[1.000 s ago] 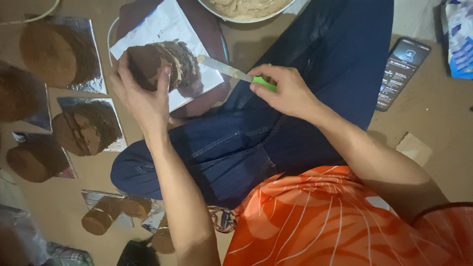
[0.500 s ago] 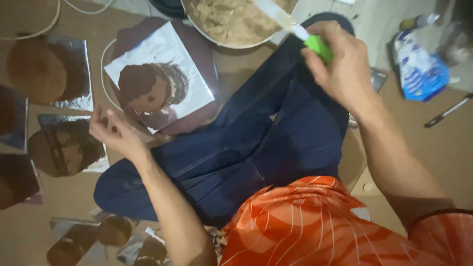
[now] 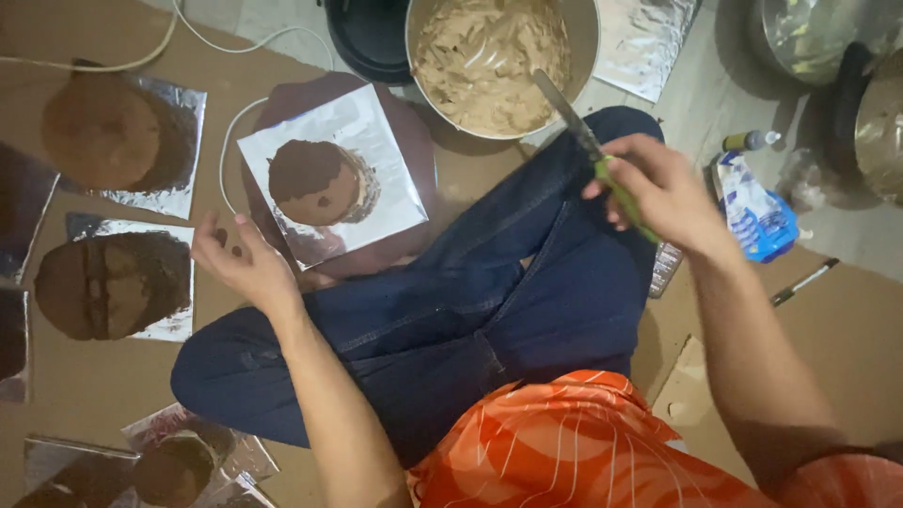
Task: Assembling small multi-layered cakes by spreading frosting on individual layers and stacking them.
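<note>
A small brown cake (image 3: 313,182) sits on a square of foil (image 3: 376,141) on a dark round stand (image 3: 419,198). My left hand (image 3: 246,265) hovers just below and left of the foil, fingers apart, holding nothing. My right hand (image 3: 658,193) grips the green handle of a knife (image 3: 574,122), whose blade reaches over the rim of a big bowl of tan frosting (image 3: 494,61). I sit cross-legged in blue jeans.
Two more brown cakes on foil (image 3: 113,132) (image 3: 111,285) lie at the left, others at the lower left. A white cable (image 3: 221,47) runs along the floor. A blue packet (image 3: 752,212), a small bottle (image 3: 750,141) and a pen (image 3: 801,282) lie at right.
My right hand carried the knife from the cake up to the frosting bowl. My left hand let go of the cake and drew back down and left.
</note>
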